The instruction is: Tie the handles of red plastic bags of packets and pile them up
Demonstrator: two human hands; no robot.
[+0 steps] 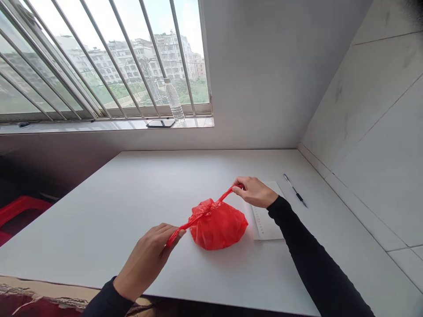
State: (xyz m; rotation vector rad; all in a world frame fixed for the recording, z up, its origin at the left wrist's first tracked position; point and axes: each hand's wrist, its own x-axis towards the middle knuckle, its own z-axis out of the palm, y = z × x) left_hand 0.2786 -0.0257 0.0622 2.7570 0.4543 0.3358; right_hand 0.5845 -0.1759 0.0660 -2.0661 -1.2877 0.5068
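A red plastic bag (220, 226) rests on the white table (99, 207), its neck gathered into a knot at the top. Each of its two twisted handles is drawn out to one side. My left hand (150, 251) is closed on the handle at the near left. At the upper right, my right hand (254, 191) pinches the other handle between thumb and fingers. What the bag contains is hidden. Partly under my right hand and wrist lies a white sheet of paper or notebook (269, 224) with faint writing along its left edge.
To the right of the paper lies a pen (295, 190). A clear water bottle (174, 101) and a phone (160, 124) are on the sill of the barred window. The wall meets the table at the back and right. A red chair (24, 207) stands at far left.
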